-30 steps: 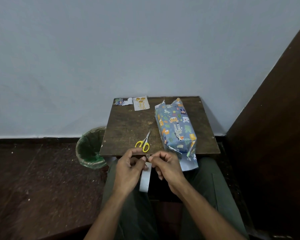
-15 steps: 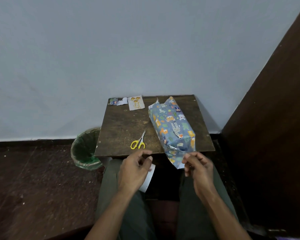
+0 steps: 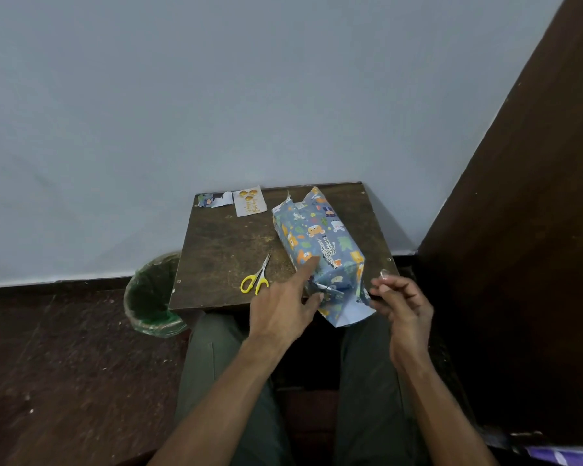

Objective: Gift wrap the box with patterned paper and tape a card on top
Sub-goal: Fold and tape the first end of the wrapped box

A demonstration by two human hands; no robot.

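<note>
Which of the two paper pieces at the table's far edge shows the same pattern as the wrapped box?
The torn scrap in the far left corner: blue print like the wrapped box. The card beside it is white with gold balloons.

The card (image 3: pixel 249 203) at the far edge of the table (image 3: pixel 223 250) bears gold cursive lettering under gold balloons; it seems to be a greeting, but it lies turned away and too small to read. The wrapping paper (image 3: pixel 320 243) shows only cartoon animals and leaves, with no legible words.
</note>
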